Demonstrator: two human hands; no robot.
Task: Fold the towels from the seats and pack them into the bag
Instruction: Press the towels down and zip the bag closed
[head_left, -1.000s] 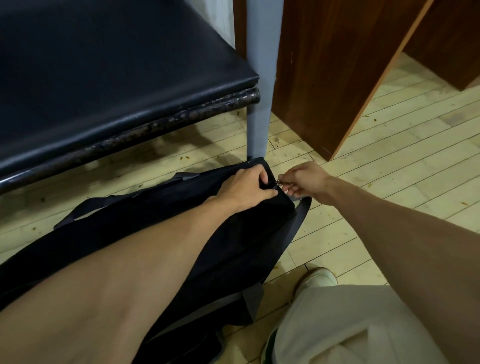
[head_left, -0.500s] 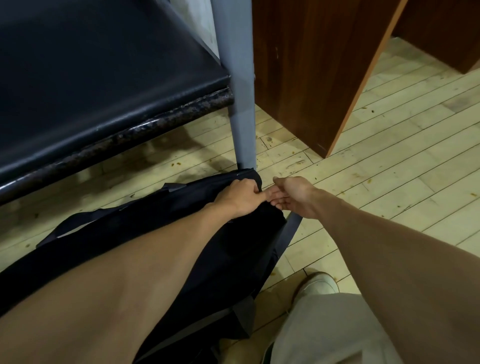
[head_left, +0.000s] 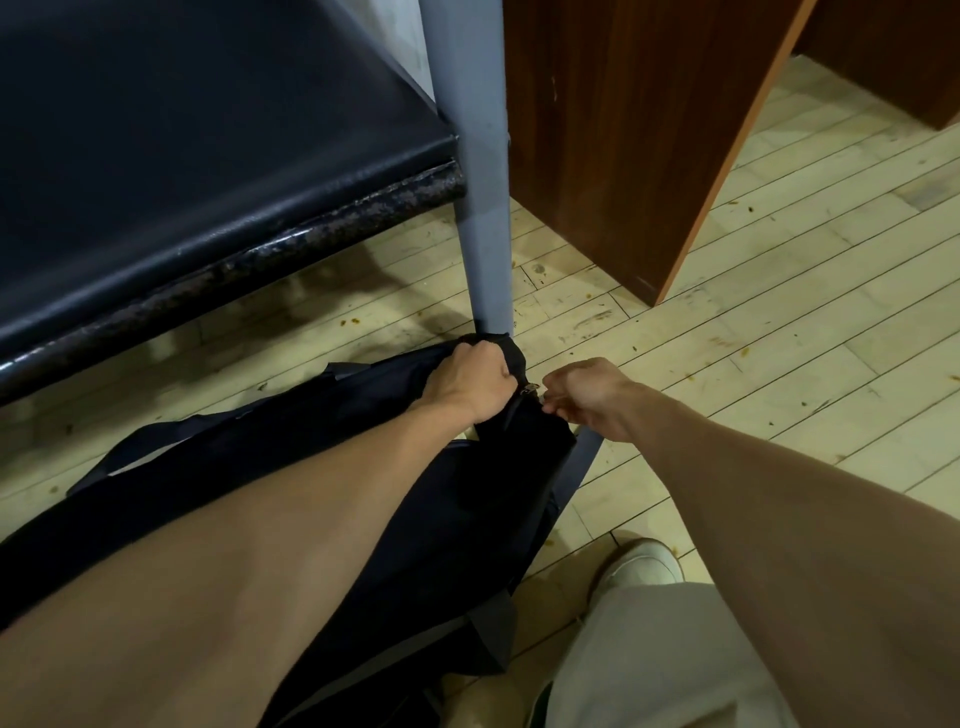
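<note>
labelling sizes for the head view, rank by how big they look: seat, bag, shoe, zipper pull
1. seat
2. bag, though both arms cover much of it, so unsure
3. shoe, partly hidden
4. zipper pull

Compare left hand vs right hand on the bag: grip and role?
The left hand clutches a bunch of fabric at the bag end in a full fist; the right hand only pinches the small metal zipper pull. Left hand lies over the bag; right hand hovers beside it, over the floor. Both meet at the same corner.
</note>
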